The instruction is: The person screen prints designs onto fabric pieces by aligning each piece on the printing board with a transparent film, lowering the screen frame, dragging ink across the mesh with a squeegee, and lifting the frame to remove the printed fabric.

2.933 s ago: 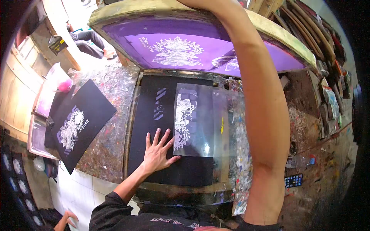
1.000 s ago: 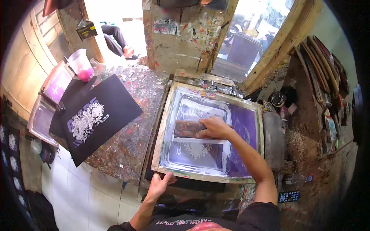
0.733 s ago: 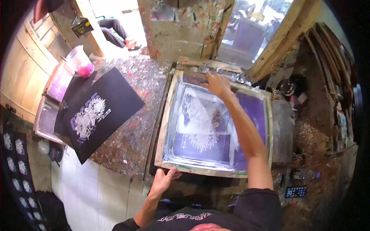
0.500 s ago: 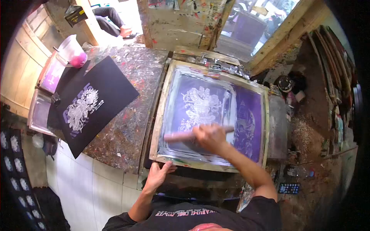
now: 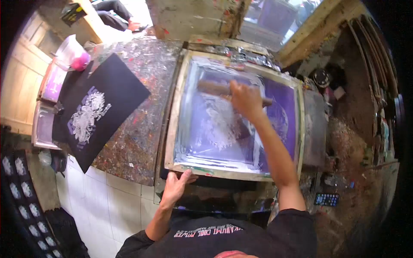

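My right hand (image 5: 246,99) is closed around a wooden squeegee (image 5: 212,87), which lies across the far part of the screen printing frame (image 5: 172,129). White ink is smeared over the purple mesh (image 5: 193,129), and a pale ornate design shows blurred below the squeegee. At the frame's near left corner my left hand (image 5: 175,189) grips the wooden edge, thumb on top and the other fingers partly hidden beneath. To the left, a black sheet (image 5: 127,84) printed with a white and purple design lies tilted on the paint-stained table (image 5: 124,159).
A plastic jug (image 5: 71,53) with pink contents stands at the far left. Several boards (image 5: 373,64) lean at the right, above a phone (image 5: 326,199). Black printed strips (image 5: 26,193) hang at the lower left. Another person's legs (image 5: 114,15) show in the doorway.
My right hand has pushed the squeegee away from me, from the near part of the screen to its far part. My left hand stays on the frame corner. The view has shifted slightly.
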`<state>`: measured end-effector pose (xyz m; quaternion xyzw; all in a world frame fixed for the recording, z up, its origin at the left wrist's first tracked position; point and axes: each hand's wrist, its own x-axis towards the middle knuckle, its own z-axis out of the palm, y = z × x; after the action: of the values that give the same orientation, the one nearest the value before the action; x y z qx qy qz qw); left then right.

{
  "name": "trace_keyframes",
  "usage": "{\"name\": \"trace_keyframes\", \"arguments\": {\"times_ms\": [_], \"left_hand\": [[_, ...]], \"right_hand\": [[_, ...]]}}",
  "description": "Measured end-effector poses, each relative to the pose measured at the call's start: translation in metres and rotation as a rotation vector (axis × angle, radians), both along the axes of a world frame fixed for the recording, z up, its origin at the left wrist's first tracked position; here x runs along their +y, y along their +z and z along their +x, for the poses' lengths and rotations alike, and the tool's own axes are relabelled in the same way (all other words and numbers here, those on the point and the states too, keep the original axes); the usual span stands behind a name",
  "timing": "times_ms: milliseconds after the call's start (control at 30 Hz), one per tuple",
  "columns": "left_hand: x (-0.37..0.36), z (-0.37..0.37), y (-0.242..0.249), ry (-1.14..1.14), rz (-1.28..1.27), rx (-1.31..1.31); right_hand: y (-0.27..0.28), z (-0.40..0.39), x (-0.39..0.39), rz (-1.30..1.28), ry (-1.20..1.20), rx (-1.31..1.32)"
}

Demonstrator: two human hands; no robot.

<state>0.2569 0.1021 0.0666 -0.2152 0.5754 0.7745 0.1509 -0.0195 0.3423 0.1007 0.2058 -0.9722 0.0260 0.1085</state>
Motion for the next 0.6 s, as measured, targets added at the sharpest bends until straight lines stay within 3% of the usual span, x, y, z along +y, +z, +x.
{"name": "trace_keyframes", "arguments": {"times_ms": [133,267,400,467,533,600], "left_hand": [[0.0,-0.005,0.01,-0.021,0.003,-0.065],[0.0,-0.002,0.005,-0.054,-0.038,-0.02],[0.003,0.003,-0.004,-0.014,-0.032,0.059],[0.003,0.001,0.011,-0.006,-0.04,0.112],[0.007,0.004,0.045,0.021,-0.056,0.091],[0.005,-0.002,0.08,0.041,-0.049,0.131]], "right_hand": [[0.005,0.121,-0.01,0.068,0.119,-0.03],[0.012,0.205,-0.017,-0.039,0.152,-0.086],[0.021,0.231,-0.02,0.014,0.105,-0.004],[0.042,0.238,-0.021,-0.062,0.089,-0.045],[0.051,0.245,-0.027,-0.099,0.059,0.122],[0.077,0.245,-0.034,-0.254,-0.151,0.314]]}}
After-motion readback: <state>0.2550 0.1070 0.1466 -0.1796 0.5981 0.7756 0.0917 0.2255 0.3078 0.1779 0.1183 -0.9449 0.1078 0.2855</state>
